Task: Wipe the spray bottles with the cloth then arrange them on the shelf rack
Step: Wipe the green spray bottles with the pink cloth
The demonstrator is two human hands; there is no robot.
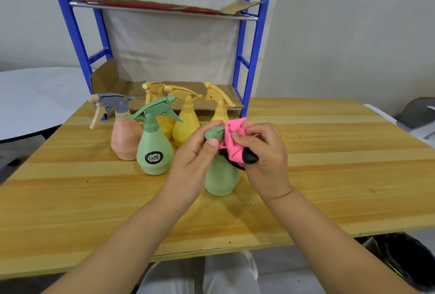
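Barely begun, I judge: the left hand [200,150] pinches the green spray bottle [221,178] by its nozzle on the worktop [329,152]. The right hand [263,152] grips the pink cloth [233,143] against its head. Five other spray bottles [154,150] stand at eleven o'clock, and the shelf rack [254,58] at twelve shows none.

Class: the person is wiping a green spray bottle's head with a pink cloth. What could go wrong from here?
1. The left hand grips the green bottle only by its head while the right hand rubs with the cloth; it may slip or tip.
2. The labelled bottle stands close beside the hands and could be knocked over.
3. The rack shelf is lined with bent cardboard; bottles may wobble there.
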